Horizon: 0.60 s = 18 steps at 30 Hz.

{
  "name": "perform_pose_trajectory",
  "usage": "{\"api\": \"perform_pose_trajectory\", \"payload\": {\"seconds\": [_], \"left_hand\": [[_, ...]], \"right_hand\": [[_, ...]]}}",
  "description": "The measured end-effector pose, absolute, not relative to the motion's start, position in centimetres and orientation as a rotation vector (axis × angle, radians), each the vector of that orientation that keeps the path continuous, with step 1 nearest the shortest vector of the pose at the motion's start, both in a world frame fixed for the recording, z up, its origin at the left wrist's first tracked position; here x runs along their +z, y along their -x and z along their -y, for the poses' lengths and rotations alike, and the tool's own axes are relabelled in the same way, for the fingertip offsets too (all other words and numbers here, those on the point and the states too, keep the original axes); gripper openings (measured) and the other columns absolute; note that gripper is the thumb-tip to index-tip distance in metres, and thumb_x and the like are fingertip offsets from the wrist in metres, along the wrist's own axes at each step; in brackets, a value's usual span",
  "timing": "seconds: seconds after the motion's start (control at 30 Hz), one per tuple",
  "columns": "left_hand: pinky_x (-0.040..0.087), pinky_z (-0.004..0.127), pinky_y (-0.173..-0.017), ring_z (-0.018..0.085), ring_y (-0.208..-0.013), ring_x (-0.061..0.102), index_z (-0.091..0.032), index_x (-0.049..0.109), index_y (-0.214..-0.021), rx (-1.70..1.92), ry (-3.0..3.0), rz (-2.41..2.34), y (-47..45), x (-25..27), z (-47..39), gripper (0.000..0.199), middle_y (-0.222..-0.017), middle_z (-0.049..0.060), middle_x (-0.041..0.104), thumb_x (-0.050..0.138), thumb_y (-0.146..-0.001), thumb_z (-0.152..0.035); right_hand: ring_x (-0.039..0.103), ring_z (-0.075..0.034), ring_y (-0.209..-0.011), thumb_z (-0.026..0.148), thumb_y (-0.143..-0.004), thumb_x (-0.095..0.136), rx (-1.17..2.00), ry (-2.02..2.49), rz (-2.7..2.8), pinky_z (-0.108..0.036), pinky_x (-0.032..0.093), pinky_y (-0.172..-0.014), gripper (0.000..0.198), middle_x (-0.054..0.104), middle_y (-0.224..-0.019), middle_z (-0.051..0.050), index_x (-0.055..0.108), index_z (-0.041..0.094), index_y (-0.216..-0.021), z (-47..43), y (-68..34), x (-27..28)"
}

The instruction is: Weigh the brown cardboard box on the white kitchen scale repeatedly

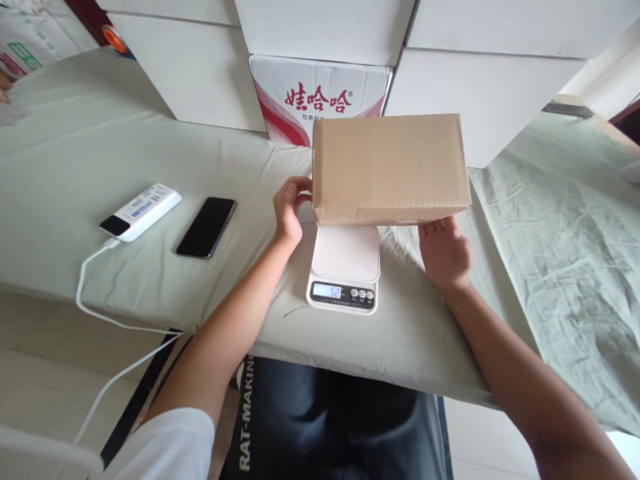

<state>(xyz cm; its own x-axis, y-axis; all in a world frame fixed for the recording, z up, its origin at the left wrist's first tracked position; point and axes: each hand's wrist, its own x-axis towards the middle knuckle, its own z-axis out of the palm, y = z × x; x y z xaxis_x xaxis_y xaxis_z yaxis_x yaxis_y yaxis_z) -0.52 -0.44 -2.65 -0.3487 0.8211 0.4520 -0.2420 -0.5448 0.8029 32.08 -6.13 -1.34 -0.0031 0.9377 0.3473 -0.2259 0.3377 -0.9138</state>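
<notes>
A plain brown cardboard box (390, 163) is held between my two hands, over the back part of a white kitchen scale (347, 257). My left hand (290, 207) grips the box's left side, its fingers bent against the edge. From below, my right hand (446, 250) supports the right end, with its fingertips hidden under the box. The scale's lit display (327, 291) seems to read 52. Whether the box's underside touches the scale plate cannot be made out.
A black smartphone (207, 227) and a white power bank (143, 212) with a white cable (83, 280) lie on the green cloth (240, 167) at left. Behind stand white boxes (190, 73) and a red-and-white printed carton (323, 93). Part of another person's hand (5, 87) shows at far left.
</notes>
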Motion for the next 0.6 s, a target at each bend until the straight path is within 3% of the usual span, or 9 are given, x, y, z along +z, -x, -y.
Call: {"api": "perform_pose_trajectory", "payload": {"seconds": [0.1,0.23,0.33,0.4,0.5,0.6], "left_hand": [[0.060,0.040,-0.113,0.031,-0.134,0.077,-0.026,0.086,-0.112,1.813,-1.225,-0.812,-0.4,-3.7,0.3,0.068,-0.127,0.010,0.085,0.068,-0.091,-0.088],[0.055,0.047,-0.126,0.034,-0.150,0.070,-0.029,0.085,-0.126,1.731,-1.205,-0.838,-1.0,-4.4,0.2,0.076,-0.150,0.011,0.079,0.068,-0.086,-0.092],[0.057,0.049,-0.124,0.037,-0.149,0.071,-0.026,0.085,-0.122,1.738,-1.122,-0.937,-0.8,-4.7,-0.2,0.084,-0.145,0.015,0.082,0.068,-0.081,-0.098],[0.060,0.050,-0.121,0.039,-0.145,0.073,-0.022,0.085,-0.117,1.746,-1.050,-1.011,-0.6,-4.9,-0.6,0.089,-0.134,0.018,0.085,0.066,-0.079,-0.100],[0.064,0.048,-0.115,0.039,-0.137,0.079,-0.018,0.084,-0.111,1.767,-0.971,-1.091,-0.5,-5.0,-0.9,0.086,-0.121,0.019,0.088,0.064,-0.084,-0.098],[0.068,0.044,-0.108,0.037,-0.128,0.083,-0.017,0.082,-0.104,1.797,-0.971,-1.120,-0.5,-4.9,-0.9,0.078,-0.113,0.018,0.089,0.063,-0.091,-0.091]], "right_hand": [[0.034,-0.030,-0.179,0.087,-0.079,0.071,1.059,0.814,1.266,-0.053,0.028,-0.151,0.070,0.063,-0.171,0.013,0.074,0.052,-0.140,5.8,-31.7,-1.4],[0.013,-0.025,-0.185,0.089,-0.091,0.058,1.032,0.819,1.429,-0.050,0.015,-0.154,0.078,0.040,-0.187,0.020,0.057,0.055,-0.161,4.9,-31.0,-2.2],[0.010,-0.023,-0.185,0.087,-0.099,0.047,1.002,0.856,1.517,-0.046,0.011,-0.154,0.076,0.035,-0.189,0.019,0.051,0.054,-0.167,4.2,-31.0,-2.9],[0.014,-0.023,-0.185,0.085,-0.102,0.046,0.968,0.923,1.558,-0.047,0.016,-0.153,0.075,0.038,-0.188,0.016,0.048,0.053,-0.170,3.8,-31.4,-3.6],[0.022,-0.028,-0.183,0.082,-0.102,0.053,0.897,1.032,1.563,-0.054,0.027,-0.150,0.074,0.043,-0.185,0.009,0.051,0.050,-0.169,3.3,-32.2,-4.7],[0.027,-0.030,-0.182,0.073,-0.100,0.062,0.935,1.052,1.481,-0.056,0.028,-0.150,0.071,0.045,-0.185,0.009,0.054,0.049,-0.167,2.8,-32.7,-5.4]]}}
